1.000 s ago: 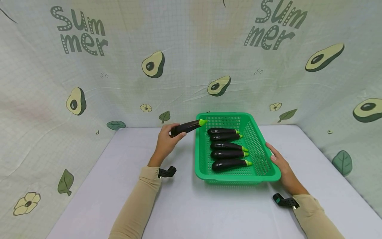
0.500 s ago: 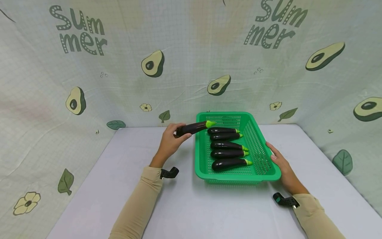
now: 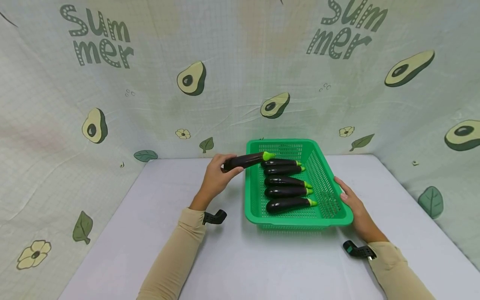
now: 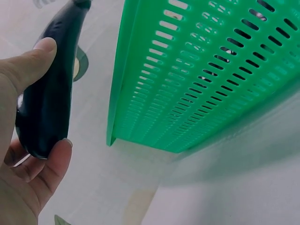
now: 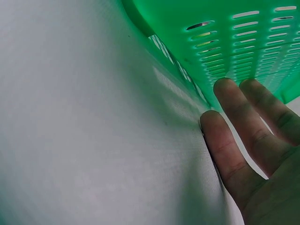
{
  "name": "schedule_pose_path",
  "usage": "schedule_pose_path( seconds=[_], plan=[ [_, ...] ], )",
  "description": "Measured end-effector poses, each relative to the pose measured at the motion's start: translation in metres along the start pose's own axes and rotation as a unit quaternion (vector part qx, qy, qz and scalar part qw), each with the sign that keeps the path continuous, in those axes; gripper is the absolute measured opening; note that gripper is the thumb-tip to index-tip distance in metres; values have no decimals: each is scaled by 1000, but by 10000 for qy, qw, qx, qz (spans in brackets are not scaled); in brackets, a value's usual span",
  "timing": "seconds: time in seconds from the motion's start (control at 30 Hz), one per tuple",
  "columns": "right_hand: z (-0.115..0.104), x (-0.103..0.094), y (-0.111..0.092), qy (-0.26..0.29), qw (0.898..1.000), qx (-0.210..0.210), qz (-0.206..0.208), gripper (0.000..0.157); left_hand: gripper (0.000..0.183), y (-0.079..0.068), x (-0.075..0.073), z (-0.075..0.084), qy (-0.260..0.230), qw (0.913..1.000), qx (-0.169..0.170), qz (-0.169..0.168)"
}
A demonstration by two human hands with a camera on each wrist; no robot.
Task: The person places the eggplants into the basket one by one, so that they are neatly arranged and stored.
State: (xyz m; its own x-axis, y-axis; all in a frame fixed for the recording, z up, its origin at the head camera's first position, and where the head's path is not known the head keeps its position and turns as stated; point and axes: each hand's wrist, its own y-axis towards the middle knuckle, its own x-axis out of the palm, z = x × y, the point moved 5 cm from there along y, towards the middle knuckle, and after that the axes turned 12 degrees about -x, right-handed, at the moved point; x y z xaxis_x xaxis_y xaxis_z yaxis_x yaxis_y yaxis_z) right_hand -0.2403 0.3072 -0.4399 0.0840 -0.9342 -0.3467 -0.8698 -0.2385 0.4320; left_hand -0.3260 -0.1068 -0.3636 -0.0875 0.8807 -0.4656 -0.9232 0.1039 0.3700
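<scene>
My left hand (image 3: pixel 216 178) grips a dark purple eggplant (image 3: pixel 245 160) near its blunt end, with the green stem pointing right over the left side of the green basket (image 3: pixel 298 222). In the left wrist view, thumb and fingers close round the eggplant (image 4: pixel 51 89), beside the slotted basket wall (image 4: pixel 187 93). Several more eggplants (image 3: pixel 286 192) lie in the basket in a column, stems to the right. My right hand (image 3: pixel 356 210) rests against the basket's right side. In the right wrist view its fingers (image 5: pixel 248 122) lie fairly straight by the basket's outer wall; the thumb is hidden there.
The basket stands on a white-covered table (image 3: pixel 240 266) toward its back edge. A patterned cloth (image 3: pixel 232 83) with avocados and lettering hangs behind and at both sides. Black wrist devices (image 3: pixel 215 217) sit on both forearms.
My left hand has moved to the right with the eggplant, bringing its stem over the basket. The right hand and the basket have stayed in place.
</scene>
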Motion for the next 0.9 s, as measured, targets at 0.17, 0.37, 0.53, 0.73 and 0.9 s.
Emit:
schedule_pose_path(
  seconds=[0.17,0.37,0.53,0.73,0.9],
  plan=[
    [-1,-1,1,-42,10000,11,14,53,51,1,3,5,0,9999,5,-113],
    [-2,-2,3,-48,10000,1,-2,53,54,1,6,11,67,9996,-24,-258],
    [-2,-2,3,-19,10000,31,-27,53,55,-2,8,17,190,9987,-160,-451],
    [-1,-1,2,-39,9999,102,-26,54,57,-4,11,23,187,9981,-160,-570],
    [-2,-2,1,-32,9999,134,-9,54,55,-5,17,25,221,9969,-190,-728]
  ],
)
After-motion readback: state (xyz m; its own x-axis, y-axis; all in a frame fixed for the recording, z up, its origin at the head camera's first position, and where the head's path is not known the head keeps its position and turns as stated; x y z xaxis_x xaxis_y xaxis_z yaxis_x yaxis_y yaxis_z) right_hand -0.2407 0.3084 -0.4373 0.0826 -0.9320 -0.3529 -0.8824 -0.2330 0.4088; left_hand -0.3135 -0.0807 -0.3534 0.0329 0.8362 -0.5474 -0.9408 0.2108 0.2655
